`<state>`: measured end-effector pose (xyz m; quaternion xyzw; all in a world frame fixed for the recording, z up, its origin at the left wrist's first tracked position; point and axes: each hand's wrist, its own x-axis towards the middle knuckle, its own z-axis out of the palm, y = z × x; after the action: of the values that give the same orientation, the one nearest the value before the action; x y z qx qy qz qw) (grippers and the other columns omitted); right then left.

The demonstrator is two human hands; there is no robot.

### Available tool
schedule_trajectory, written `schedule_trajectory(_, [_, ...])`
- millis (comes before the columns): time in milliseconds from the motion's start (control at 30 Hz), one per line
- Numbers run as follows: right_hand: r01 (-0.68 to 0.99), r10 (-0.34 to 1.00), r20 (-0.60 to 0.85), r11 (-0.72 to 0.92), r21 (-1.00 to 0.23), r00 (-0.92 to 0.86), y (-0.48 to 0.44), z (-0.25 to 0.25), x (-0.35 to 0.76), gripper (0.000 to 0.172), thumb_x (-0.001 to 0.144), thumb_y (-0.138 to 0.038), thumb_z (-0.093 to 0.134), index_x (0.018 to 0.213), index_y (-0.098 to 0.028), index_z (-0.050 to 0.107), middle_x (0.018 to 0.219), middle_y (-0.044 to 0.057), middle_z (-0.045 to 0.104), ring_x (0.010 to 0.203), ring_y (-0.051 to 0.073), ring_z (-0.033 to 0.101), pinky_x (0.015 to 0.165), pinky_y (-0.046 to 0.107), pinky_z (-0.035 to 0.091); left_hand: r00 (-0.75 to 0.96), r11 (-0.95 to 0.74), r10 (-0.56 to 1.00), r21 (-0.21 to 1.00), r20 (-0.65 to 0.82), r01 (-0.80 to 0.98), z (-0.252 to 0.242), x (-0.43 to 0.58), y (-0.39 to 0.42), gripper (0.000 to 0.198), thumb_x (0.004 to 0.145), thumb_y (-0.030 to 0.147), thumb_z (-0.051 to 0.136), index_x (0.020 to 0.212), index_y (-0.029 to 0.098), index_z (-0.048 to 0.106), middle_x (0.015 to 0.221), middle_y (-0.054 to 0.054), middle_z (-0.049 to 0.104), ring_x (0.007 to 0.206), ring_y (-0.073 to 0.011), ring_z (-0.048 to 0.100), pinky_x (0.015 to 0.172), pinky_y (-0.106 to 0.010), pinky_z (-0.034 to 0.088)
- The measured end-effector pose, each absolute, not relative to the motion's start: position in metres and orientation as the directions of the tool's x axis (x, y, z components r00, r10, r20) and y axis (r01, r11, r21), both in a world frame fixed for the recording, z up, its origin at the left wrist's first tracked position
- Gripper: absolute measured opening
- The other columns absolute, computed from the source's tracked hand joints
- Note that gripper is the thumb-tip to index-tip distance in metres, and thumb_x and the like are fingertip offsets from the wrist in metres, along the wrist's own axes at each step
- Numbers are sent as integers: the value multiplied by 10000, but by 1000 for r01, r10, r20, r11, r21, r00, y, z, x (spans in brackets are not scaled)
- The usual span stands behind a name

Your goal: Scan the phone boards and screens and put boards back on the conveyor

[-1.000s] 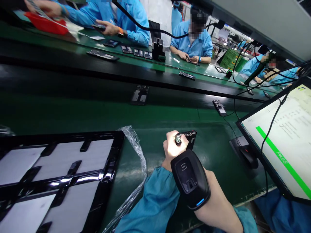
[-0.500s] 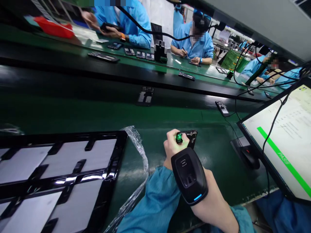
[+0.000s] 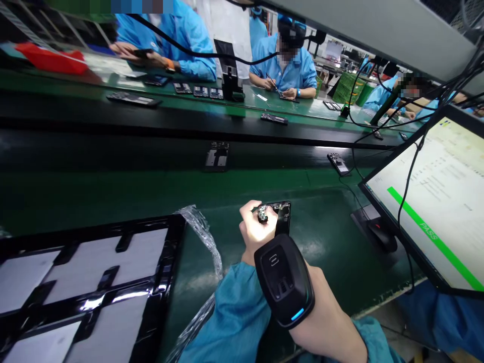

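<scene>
My left hand (image 3: 254,229) grips the left edge of a smartphone (image 3: 283,218) with its back off and its inner parts bare. White light falls on the phone's corner and on my fingers. Closer to me, my right hand (image 3: 327,315) is closed around a black handheld barcode scanner (image 3: 284,280), whose front end points at the phone. A blue light glows on the scanner's near end. The scanner hides most of my right fingers and the phone's lower part.
A black tray (image 3: 176,252) with pale panels lies at the left, beside crumpled clear plastic (image 3: 206,229). At the right stand a monitor (image 3: 434,212) showing a green PASS bar and a mouse (image 3: 382,236). Opened phones (image 3: 217,156) lie beyond; co-workers (image 3: 283,65) sit across the line.
The light on the phone and my left fingers has turned from green to white. The view has shifted slightly; both hands keep their hold.
</scene>
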<state>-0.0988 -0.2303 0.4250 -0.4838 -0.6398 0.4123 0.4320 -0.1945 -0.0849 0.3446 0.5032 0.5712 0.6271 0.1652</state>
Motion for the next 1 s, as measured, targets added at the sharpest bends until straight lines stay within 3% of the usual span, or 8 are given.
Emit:
schedule_trajectory(200, [178, 979, 124, 153, -972, -162, -235, 423, -99, 371, 593, -17, 592, 866, -268, 590, 809, -64, 654, 706, 175, 614, 596, 264, 465, -423, -250, 787, 858, 450, 448, 346, -193, -81, 344, 818, 345, 599, 1105, 196, 481, 664, 5, 673, 617, -184, 682, 599, -250, 465])
schedule_trajectory(333, [204, 986, 168, 165, -965, -7, -223, 407, -86, 373, 652, -61, 651, 971, -253, 667, 860, -28, 684, 789, 205, 636, 690, 298, 509, -340, -108, 898, 890, 279, 443, 346, -205, -78, 437, 862, 430, 575, 1218, 191, 489, 710, -23, 684, 693, -234, 700, 668, -314, 500])
schedule_trajectory(433, [171, 987, 69, 43, -984, 146, -199, 381, -66, 338, 706, -190, 748, 1040, -219, 704, 952, 11, 718, 894, 231, 646, 826, 350, 520, -34, -126, 990, 957, 139, 260, 330, -214, -74, 822, 774, 486, 697, 1450, 198, 329, 934, -72, 725, 851, -255, 724, 773, -366, 552])
schedule_trajectory(500, [20, 993, -25, -27, -999, 115, -184, 364, -49, 373, 696, -280, 804, 1053, -205, 723, 966, 17, 721, 918, 223, 638, 889, 369, 506, 176, -147, 977, 975, 117, 169, 313, -212, -71, 1139, 653, 457, 806, 1556, 212, 156, 1091, -105, 704, 931, -265, 721, 851, -406, 562])
schedule_trajectory(567, [-162, 996, -79, -71, -984, 42, -176, 351, -35, 443, 667, -340, 844, 1074, -207, 728, 917, 2, 707, 865, 191, 623, 874, 360, 505, 268, -169, 957, 964, 110, 207, 301, -206, -70, 1231, 623, 444, 828, 1587, 214, 98, 1138, -123, 686, 947, -281, 718, 875, -432, 560])
schedule_trajectory(700, [-271, 995, -93, -99, -958, -34, -175, 342, -16, 399, 635, -398, 879, 947, -193, 737, 808, -22, 657, 784, 158, 597, 821, 343, 512, 160, -166, 982, 858, 99, 485, 296, -190, -71, 865, 760, 405, 700, 1523, 248, 324, 1153, -129, 687, 970, -320, 707, 834, -424, 555])
schedule_trajectory(867, [-14, 998, 16, 15, -1000, -65, -177, 351, 10, 432, 697, -353, 844, 1093, -221, 731, 1069, 29, 740, 1045, 239, 643, 1058, 451, 446, 45, -180, 981, 788, 191, 589, 299, -162, -83, 596, 793, 265, 614, 1369, 180, 486, 1230, -147, 655, 1103, -324, 646, 955, -435, 504])
schedule_trajectory(1000, [101, 994, -68, -59, -993, -81, -157, 349, 26, 492, 697, -362, 843, 1155, -232, 720, 1162, 89, 738, 1158, 309, 631, 1106, 527, 410, 138, -324, 943, 742, 302, 587, 298, -131, -99, 520, 769, 144, 591, 1289, 150, 576, 1265, -160, 626, 1199, -318, 551, 1043, -453, 449])
